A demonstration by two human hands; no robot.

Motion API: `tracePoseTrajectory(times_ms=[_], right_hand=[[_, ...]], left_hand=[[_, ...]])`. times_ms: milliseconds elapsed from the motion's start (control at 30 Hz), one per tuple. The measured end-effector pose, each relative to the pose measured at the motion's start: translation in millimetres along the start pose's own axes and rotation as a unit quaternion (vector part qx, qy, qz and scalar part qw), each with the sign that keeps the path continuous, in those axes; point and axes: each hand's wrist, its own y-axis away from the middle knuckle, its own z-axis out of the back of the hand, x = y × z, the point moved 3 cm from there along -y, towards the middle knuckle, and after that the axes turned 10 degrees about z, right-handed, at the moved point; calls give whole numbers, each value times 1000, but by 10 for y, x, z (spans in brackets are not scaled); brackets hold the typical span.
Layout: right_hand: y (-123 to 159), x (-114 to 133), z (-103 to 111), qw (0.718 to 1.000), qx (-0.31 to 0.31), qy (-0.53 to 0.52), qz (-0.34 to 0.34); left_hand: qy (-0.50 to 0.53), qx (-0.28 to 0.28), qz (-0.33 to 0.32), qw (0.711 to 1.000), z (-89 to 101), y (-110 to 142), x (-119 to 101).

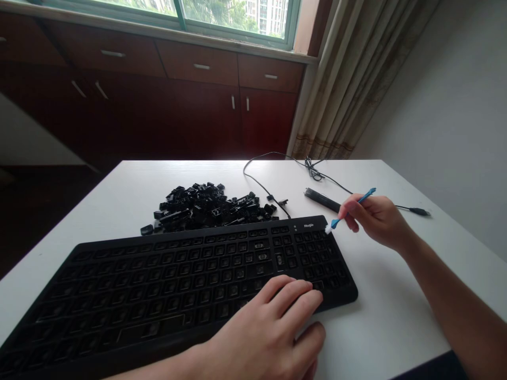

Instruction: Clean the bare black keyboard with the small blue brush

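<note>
A black keyboard (170,285) with its keycaps off lies across the white table, its bare key sockets showing. My left hand (273,332) rests palm down over its front edge at the right part, the outer fingers lying on the sockets; the thumb is mostly hidden. Between the thumb and fingers of my right hand (372,219) is a small blue cleaning brush (339,221). Its white tip meets or nearly meets the keyboard's upper right corner, beside the number keys. Behind the keyboard sits a heap of loose black keycaps (198,208).
A black stick-like piece (322,199) lies behind my right hand. The keyboard's thin cable (253,178) loops to a tied bundle (312,170), then runs to a plug (419,211) at the right. Beyond the white table (404,295) stand dark red cabinets (198,111) and a curtain (336,84).
</note>
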Motion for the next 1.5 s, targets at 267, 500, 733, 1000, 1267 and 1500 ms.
tracePoseTrajectory(times_ms=[267,500,733,1000,1267,1500], right_hand=[[-4,35,-192,998,-42,-49,-7],[-17,-119,-230,996,-26,-65,-52],[1,-71,-216,998,4,-66,13],[32,-31,-166,996,-45,-22,75],[26,-47,-194,996,-21,-20,87],[20,-51,-196,995,-17,-21,93]], left_hand=[[7,-3,4,1000,4,-7,-1],[6,-5,4,1000,-10,5,-3],[4,-5,6,1000,-13,9,-2],[4,2,8,1000,6,-3,-20],[9,17,14,1000,30,-13,-18],[13,22,18,1000,36,-23,-14]])
